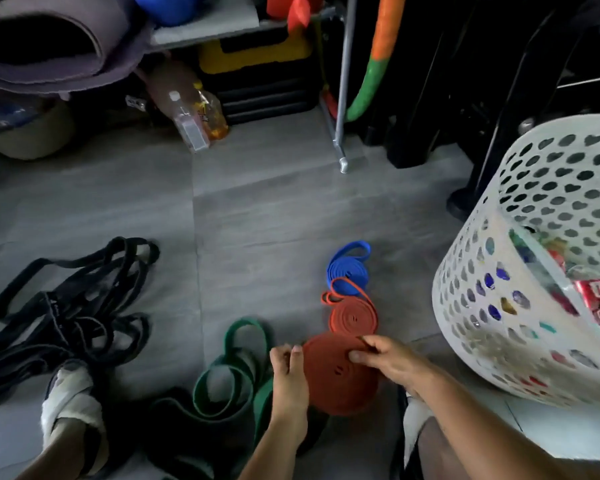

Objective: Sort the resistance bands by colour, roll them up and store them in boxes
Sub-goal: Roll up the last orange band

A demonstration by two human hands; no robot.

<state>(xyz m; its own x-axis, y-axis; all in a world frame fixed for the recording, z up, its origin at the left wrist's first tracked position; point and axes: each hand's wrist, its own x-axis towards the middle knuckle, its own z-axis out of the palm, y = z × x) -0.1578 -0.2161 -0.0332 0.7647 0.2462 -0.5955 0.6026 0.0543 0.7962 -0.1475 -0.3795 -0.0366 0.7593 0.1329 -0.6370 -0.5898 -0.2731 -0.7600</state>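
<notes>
A large red-brown rolled band (340, 382) lies flat on the grey floor between my hands. My left hand (288, 372) pinches its left edge. My right hand (388, 358) presses thumb and fingers on its right top. Behind it lies a smaller orange rolled band (353, 317) with a loose loop end, and further back a blue rolled band (347, 270). A loose green band (236, 372) curls on the floor left of my left hand. A tangle of black bands (66, 320) sprawls at the far left.
A white perforated basket (520, 258) with colourful items stands at right. Plastic bottles (198, 116), a yellow-and-black case (257, 71), a metal rack leg (342, 98) and rolled mats (49, 46) line the back. My feet (70, 400) rest near the bands.
</notes>
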